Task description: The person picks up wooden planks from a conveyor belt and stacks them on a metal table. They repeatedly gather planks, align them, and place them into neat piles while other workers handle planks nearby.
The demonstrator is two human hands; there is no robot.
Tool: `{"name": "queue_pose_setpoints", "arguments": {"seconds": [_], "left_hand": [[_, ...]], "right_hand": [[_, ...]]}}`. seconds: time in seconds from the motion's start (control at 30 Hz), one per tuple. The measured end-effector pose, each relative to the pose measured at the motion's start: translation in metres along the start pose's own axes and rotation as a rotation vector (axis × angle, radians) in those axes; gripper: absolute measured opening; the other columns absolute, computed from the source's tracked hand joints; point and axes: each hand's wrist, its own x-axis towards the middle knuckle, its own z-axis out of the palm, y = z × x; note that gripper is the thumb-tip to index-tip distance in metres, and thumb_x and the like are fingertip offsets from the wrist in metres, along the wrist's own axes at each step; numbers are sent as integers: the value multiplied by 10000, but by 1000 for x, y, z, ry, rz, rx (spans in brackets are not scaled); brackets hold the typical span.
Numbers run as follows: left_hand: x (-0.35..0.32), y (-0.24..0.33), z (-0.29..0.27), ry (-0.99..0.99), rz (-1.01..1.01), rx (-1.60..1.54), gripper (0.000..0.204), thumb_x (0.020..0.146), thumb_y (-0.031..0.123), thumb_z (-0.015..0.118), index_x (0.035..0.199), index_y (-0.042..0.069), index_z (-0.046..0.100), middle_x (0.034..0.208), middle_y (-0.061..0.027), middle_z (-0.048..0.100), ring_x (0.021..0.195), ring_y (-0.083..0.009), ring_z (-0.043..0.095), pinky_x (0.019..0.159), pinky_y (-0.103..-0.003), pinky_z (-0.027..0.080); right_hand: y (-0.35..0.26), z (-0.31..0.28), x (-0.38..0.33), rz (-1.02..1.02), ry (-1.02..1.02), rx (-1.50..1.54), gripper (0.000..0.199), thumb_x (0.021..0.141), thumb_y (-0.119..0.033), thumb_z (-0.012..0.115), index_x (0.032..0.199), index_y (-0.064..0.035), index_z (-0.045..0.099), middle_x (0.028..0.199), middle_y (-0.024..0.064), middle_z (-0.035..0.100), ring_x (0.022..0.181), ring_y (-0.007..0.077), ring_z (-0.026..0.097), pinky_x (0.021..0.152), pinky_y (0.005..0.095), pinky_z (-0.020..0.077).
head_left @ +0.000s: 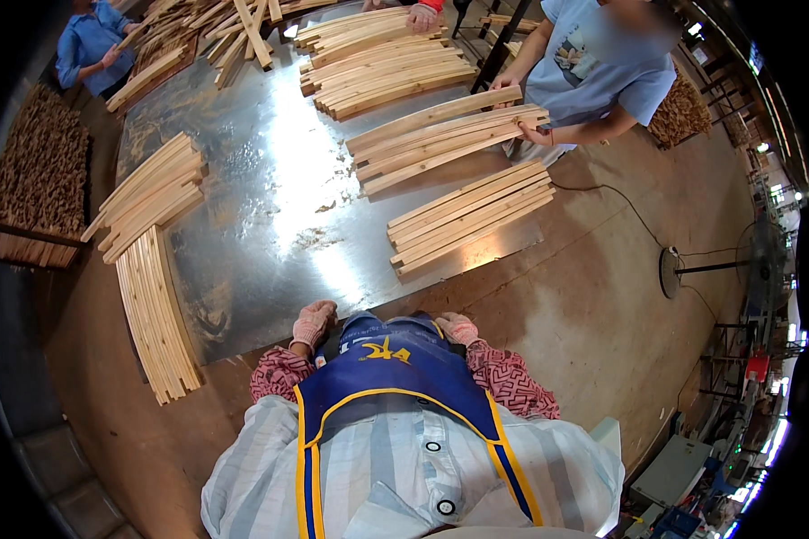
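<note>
My left hand (315, 324), in a pinkish knit glove, is beside the near edge of the metal-topped table (243, 305). Its fingers are curled, and I see nothing in them. On the other side of my blue apron (391, 359) is my right hand (459, 330), gloved alike and close against the apron; its fingertips are hidden. Nearest my right hand on the table lies a bundle of wooden strips (472, 220). Across from me, a person in a light blue shirt holds the ends of another bundle of wooden strips (449, 139).
More strips (157, 314) overhang the table's left edge, beside a second stack (153, 193). Further bundles (391, 72) lie at the far side, near another person's red glove (422, 18). A person in blue (90, 45) stands far left. A cable (634, 205) trails to a stand (670, 272).
</note>
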Motion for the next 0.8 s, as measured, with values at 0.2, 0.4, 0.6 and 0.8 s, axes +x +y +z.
{"name": "queue_pose_setpoints", "arguments": {"seconds": [0.2, 0.4, 0.6, 0.8], "left_hand": [[9, -16, -4, -32, 71, -53, 219, 884, 191, 596, 967, 6, 678, 714, -44, 637, 610, -124, 565, 563, -253, 442], [-2, 1, -1, -21, 19, 147, 270, 890, 266, 552, 1023, 65, 675, 746, -9, 663, 611, -110, 587, 530, -244, 453], [9, -12, -5, -32, 42, 110, 259, 875, 253, 534, 971, 64, 683, 763, -18, 660, 623, -120, 590, 541, -250, 459], [-7, 17, 4, -13, -43, 185, 237, 879, 229, 562, 976, 48, 681, 757, -27, 648, 626, -127, 582, 546, -253, 452]], "right_hand": [[21, 14, 6, -139, -65, -73, 243, 806, -218, 598, 1026, -118, 621, 1032, 193, 623, 954, 403, 610, 795, 452, 511], [13, 3, 8, 7, -198, -41, 298, 857, -237, 550, 1130, -141, 619, 1156, 180, 607, 1070, 378, 588, 864, 435, 500], [1, -14, 15, 118, -286, 52, 317, 866, -271, 546, 1154, -159, 618, 1187, 175, 598, 1106, 372, 571, 893, 422, 491], [11, -5, 19, 314, -330, 124, 323, 895, -286, 508, 1172, -163, 619, 1245, 162, 575, 1165, 368, 543, 930, 408, 475]]}}
